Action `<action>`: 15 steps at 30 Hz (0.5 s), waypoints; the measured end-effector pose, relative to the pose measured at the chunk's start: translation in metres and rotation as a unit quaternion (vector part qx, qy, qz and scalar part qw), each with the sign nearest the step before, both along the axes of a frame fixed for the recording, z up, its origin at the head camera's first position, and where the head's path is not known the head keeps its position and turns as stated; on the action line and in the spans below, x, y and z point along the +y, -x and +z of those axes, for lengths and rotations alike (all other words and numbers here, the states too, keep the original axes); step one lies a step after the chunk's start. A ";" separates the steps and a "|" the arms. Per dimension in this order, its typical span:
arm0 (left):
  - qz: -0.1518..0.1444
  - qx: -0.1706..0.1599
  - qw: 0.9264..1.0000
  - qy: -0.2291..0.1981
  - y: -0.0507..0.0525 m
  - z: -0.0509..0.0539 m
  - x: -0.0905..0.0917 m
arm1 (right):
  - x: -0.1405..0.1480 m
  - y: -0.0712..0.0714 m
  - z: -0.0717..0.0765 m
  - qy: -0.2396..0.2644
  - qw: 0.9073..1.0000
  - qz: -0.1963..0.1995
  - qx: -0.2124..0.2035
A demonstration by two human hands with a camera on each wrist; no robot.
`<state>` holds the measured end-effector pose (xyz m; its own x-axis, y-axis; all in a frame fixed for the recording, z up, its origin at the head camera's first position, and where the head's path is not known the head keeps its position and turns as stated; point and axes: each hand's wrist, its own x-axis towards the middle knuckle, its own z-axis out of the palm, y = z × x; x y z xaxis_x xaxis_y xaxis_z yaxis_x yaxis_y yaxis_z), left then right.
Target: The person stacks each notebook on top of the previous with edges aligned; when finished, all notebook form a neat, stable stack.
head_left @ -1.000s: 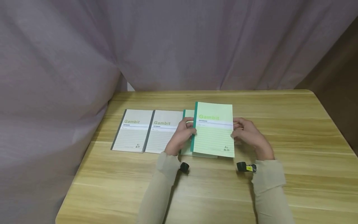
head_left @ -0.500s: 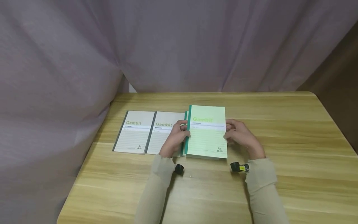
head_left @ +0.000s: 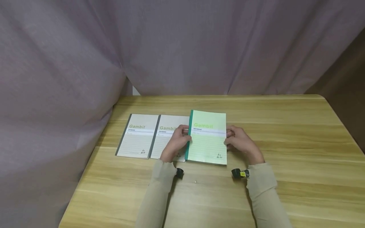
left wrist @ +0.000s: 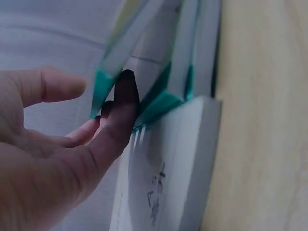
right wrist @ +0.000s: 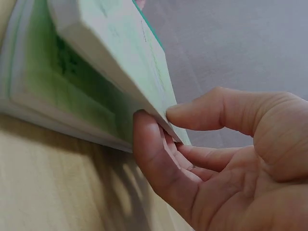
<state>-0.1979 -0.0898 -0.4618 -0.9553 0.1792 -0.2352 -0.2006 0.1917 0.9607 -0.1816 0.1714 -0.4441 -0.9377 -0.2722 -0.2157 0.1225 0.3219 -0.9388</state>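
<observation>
A pale green notebook (head_left: 208,144) with a teal spine and the word Gambit is held by both hands, slightly raised and tilted. My left hand (head_left: 176,141) grips its spine edge, thumb above and fingers beneath. At the opposite edge, my right hand (head_left: 241,142) pinches it between thumb and fingers. Directly below, two stacked teal-spined notebooks (left wrist: 180,60) show in the left wrist view, apart from the held one on this side. In the right wrist view, the lower green notebook (right wrist: 43,82) lies under it. The head view hides this stack.
Two white notebooks with dark spines, the left one (head_left: 137,136) and the middle one (head_left: 163,148), lie side by side left of the green ones. They rest on a wooden table (head_left: 299,152). A grey-purple curtain (head_left: 182,47) hangs behind and at the left.
Both hands have brought the green notebook leftward and down, over the green stack. It now covers the lower green notebooks in the head view.
</observation>
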 end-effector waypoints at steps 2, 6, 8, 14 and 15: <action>-0.006 0.015 1.000 0.021 0.001 -0.001 -0.001 | -0.001 0.001 -0.002 -0.002 1.000 -0.002 -0.003; -0.015 0.049 0.995 0.086 0.000 -0.001 -0.002 | -0.003 0.003 -0.005 -0.008 1.000 -0.006 -0.010; -0.020 0.060 0.991 0.118 0.000 0.000 -0.003 | -0.004 0.004 -0.006 -0.013 1.000 -0.007 -0.010; -0.034 0.076 0.982 0.168 0.002 -0.001 -0.004 | -0.006 0.006 -0.008 -0.028 0.999 -0.013 -0.010; -0.035 0.078 0.981 0.173 0.002 -0.002 -0.004 | -0.006 0.006 -0.008 -0.030 0.999 -0.015 -0.011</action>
